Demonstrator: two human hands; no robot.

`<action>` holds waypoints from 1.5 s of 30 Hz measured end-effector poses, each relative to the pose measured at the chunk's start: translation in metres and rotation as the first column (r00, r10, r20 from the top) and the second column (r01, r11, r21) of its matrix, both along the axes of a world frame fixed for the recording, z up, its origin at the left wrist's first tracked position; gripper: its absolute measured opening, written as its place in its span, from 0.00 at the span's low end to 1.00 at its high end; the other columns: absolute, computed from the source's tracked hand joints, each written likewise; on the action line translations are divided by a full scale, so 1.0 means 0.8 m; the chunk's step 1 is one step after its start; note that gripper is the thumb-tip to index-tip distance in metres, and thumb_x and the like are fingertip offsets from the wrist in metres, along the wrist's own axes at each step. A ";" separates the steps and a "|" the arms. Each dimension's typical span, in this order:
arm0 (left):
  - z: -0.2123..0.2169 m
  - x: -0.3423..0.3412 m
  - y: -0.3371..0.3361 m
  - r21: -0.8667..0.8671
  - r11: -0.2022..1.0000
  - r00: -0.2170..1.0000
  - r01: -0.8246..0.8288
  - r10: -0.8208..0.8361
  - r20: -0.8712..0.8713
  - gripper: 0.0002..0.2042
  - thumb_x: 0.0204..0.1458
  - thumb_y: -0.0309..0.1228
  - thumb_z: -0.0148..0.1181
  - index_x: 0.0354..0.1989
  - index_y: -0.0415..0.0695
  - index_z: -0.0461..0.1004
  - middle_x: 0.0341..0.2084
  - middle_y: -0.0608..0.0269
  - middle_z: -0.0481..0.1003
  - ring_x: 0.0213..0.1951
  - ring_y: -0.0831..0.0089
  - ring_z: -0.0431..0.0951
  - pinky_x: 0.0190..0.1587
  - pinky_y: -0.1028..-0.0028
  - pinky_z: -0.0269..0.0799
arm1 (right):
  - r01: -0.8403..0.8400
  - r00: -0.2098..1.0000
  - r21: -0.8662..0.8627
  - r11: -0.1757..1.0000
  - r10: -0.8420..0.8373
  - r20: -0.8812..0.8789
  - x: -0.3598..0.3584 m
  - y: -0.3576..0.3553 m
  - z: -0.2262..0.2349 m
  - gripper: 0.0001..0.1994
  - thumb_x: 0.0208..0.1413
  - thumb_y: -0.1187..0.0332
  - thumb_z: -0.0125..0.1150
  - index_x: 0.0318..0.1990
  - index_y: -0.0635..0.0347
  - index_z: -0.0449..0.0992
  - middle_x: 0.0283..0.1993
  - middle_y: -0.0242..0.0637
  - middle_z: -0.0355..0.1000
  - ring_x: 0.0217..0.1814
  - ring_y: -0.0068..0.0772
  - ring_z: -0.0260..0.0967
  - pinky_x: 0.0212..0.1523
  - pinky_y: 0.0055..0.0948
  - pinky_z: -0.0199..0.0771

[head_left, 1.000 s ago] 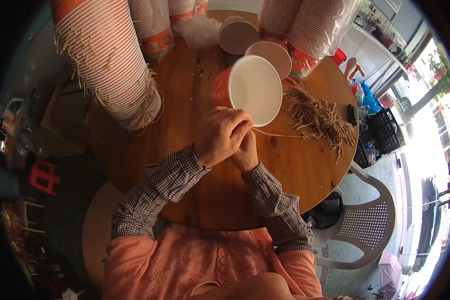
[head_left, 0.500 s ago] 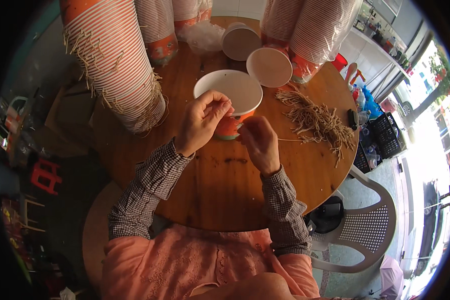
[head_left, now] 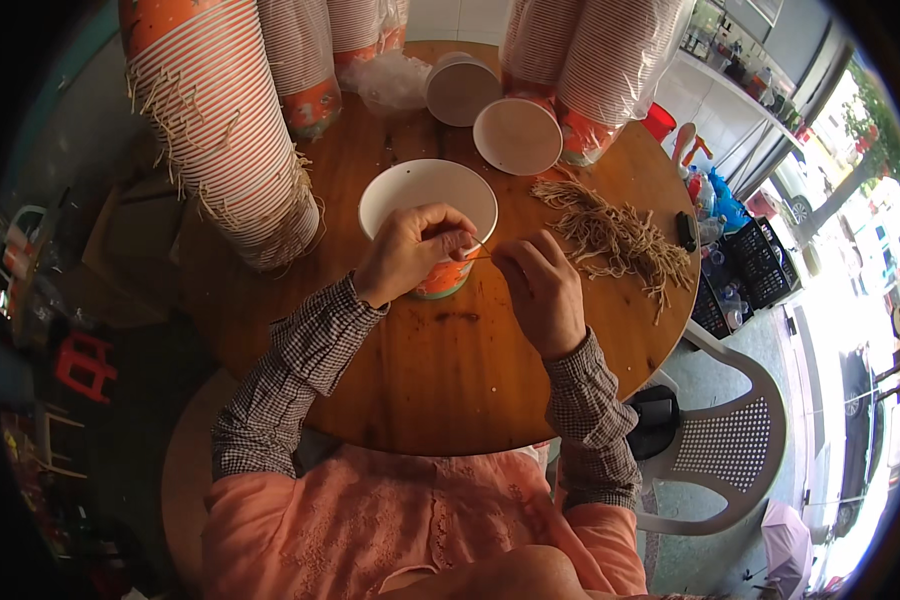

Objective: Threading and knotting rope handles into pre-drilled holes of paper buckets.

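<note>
An orange paper bucket with a wide white mouth stands upright on the table before me. My left hand is closed in a pinch at the near right side of its rim, covering part of it. A thin tan cord runs from those fingertips to my right hand, which pinches it just right of the bucket. Whether the cord passes through the bucket's wall is hidden by my fingers. A tangled pile of the same cords lies to the right.
Left stands a tall leaning stack of paper buckets with cords hanging from it. Plastic-wrapped stacks and two loose buckets are at the back of the round wooden table. A grey plastic chair stands at right.
The view has shifted slightly, so the table's things sit further left. My right hand has drawn a little away from the bucket, and the cord between my hands now shows.
</note>
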State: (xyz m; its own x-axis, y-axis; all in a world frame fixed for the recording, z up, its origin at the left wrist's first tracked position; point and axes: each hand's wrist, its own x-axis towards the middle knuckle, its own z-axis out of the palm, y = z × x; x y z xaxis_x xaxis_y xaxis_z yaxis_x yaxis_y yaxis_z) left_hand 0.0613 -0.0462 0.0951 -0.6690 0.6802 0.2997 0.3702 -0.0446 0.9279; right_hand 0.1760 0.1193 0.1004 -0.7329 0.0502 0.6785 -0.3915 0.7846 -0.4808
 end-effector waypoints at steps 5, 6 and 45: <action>-0.002 -0.003 0.004 -0.081 0.996 0.993 0.046 -0.054 -0.104 0.08 0.55 0.27 0.59 0.37 0.34 0.76 0.30 0.64 0.79 0.34 0.80 0.76 0.41 0.78 0.73 | 0.003 0.988 -0.041 0.999 -0.009 -0.156 -0.021 0.004 0.004 0.04 0.52 0.74 0.60 0.35 0.58 0.75 0.33 0.39 0.68 0.32 0.43 0.70 0.32 0.35 0.71; -0.002 -0.003 0.004 -0.060 0.995 0.990 0.077 -0.083 -0.110 0.08 0.55 0.28 0.60 0.37 0.34 0.77 0.30 0.65 0.79 0.35 0.80 0.76 0.42 0.78 0.72 | 0.004 0.987 -0.043 0.999 -0.011 -0.158 -0.026 0.005 0.003 0.04 0.52 0.74 0.60 0.35 0.58 0.75 0.33 0.39 0.68 0.32 0.43 0.70 0.32 0.35 0.71; 0.018 -0.007 -0.011 -0.136 0.990 0.990 -0.026 0.007 -0.140 0.06 0.57 0.27 0.56 0.34 0.35 0.74 0.26 0.65 0.77 0.29 0.82 0.74 0.35 0.79 0.72 | -0.150 0.985 0.154 0.977 0.161 -0.062 -0.018 -0.001 0.011 0.04 0.47 0.75 0.63 0.32 0.59 0.76 0.35 0.35 0.69 0.39 0.41 0.68 0.36 0.36 0.70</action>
State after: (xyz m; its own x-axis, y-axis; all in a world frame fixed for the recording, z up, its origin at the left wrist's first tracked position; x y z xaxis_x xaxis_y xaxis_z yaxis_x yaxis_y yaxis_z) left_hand 0.0557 -0.0552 0.1097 -0.6391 0.7102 0.2953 0.4955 0.0865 0.8643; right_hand 0.1613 0.1183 0.1093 -0.6715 -0.1654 0.7223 -0.5442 0.7717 -0.3292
